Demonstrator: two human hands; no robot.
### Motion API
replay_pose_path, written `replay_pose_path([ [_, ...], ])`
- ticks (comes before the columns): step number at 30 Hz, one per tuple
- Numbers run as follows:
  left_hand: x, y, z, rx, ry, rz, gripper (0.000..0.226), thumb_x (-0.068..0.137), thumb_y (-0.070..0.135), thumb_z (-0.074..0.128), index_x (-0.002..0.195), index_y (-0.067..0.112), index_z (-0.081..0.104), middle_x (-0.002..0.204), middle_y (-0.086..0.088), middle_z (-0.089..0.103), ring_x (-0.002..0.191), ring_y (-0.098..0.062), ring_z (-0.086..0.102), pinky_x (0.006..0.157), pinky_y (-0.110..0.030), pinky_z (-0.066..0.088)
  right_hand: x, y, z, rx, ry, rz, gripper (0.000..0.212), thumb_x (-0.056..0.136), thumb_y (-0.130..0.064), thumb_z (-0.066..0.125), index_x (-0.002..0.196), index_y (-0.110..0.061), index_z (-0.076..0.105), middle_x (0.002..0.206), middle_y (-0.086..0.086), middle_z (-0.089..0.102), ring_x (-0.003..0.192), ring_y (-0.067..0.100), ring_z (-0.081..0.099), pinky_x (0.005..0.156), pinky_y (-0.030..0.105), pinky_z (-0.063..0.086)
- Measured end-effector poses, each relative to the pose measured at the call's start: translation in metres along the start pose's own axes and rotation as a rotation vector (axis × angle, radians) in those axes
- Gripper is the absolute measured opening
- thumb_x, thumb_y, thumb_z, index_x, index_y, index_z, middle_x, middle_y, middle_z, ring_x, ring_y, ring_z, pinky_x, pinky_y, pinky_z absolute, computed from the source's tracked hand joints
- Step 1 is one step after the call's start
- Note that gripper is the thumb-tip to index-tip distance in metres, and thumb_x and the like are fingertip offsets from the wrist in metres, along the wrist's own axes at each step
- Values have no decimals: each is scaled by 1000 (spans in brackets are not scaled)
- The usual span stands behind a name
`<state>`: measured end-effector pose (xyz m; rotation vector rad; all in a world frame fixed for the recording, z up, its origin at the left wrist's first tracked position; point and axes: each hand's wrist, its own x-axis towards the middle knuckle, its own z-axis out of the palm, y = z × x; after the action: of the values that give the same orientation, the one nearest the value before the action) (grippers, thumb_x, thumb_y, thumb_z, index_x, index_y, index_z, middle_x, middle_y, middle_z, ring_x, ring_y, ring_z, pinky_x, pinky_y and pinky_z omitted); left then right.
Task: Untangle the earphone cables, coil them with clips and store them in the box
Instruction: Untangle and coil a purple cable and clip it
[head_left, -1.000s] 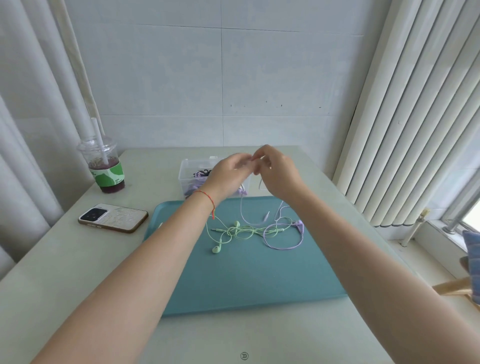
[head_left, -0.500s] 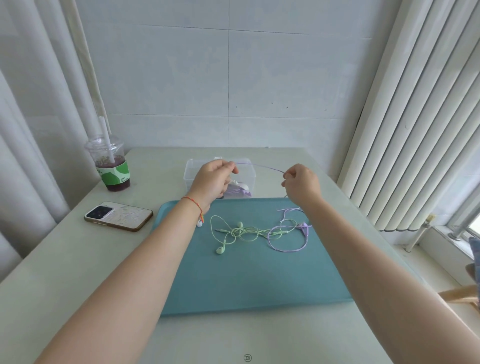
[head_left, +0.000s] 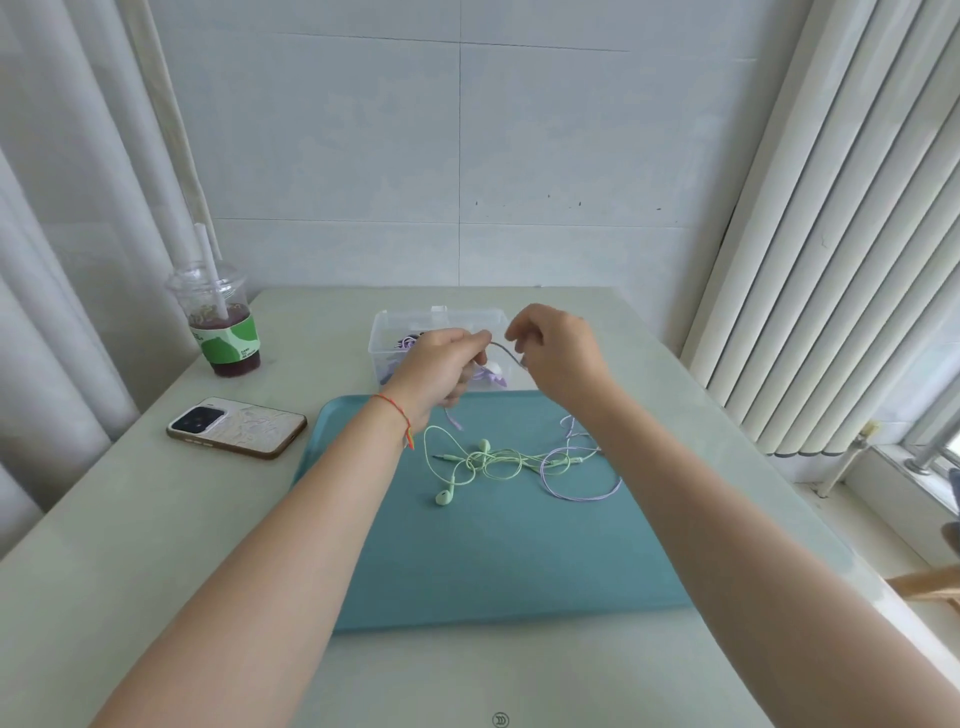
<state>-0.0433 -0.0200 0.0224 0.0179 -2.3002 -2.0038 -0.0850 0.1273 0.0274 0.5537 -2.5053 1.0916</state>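
Observation:
My left hand (head_left: 441, 366) and my right hand (head_left: 558, 353) are raised over the far edge of the teal tray (head_left: 498, 561), both pinching a purple earphone cable (head_left: 506, 351) that bows in a short arc between them. The rest of the purple cable (head_left: 582, 493) trails down to the tray in a loose loop. Green earphones (head_left: 483, 460) lie tangled in the tray's middle, overlapping the purple loop. Behind my hands stands a clear plastic box (head_left: 395, 332) with purple items inside.
A phone (head_left: 236, 427) lies face down left of the tray. A plastic cup with a dark drink and a straw (head_left: 221, 332) stands at the table's far left. Curtains hang on the left, vertical blinds on the right, a tiled wall behind.
My hands, spread apart with the purple cable stretched half a second ago, have come back close together. The cable between them now curves in a short arc.

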Motion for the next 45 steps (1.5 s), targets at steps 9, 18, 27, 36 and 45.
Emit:
replay_pose_path([
  [9,13,-6,1,-94,-28,-27,33,99,30,50,69,16,48,45,9,26,37,-9,17,40,-15,13,3,-2,16,200,-89,-22,29,86,7,43,97,-9,65,77,5,69,68,20,66,63,22,48],
  [18,22,-18,2,-656,-303,-193,28,101,24,35,93,11,58,43,9,23,31,-3,19,38,-20,9,12,18,31,339,-36,286,16,91,1,43,88,-15,46,76,4,69,51,17,58,44,17,41],
  [27,32,-16,4,-1093,-104,-133,25,102,15,39,98,4,61,63,-2,50,55,-12,53,48,-18,42,7,2,36,229,-297,193,15,87,-3,48,76,-10,56,38,-11,51,32,2,38,38,15,32],
  [36,36,-18,-8,-1025,-53,-35,27,102,3,32,102,10,58,98,-7,72,99,-24,69,93,-34,50,4,-4,37,416,-519,314,23,93,-7,47,77,-10,64,68,2,63,46,14,48,45,23,41],
  [45,37,-27,-1,-622,70,137,31,102,0,30,106,9,59,104,-5,72,113,-23,64,100,-31,46,4,-9,41,405,-592,420,22,98,-24,47,89,-9,61,64,3,42,43,12,30,40,19,23],
])
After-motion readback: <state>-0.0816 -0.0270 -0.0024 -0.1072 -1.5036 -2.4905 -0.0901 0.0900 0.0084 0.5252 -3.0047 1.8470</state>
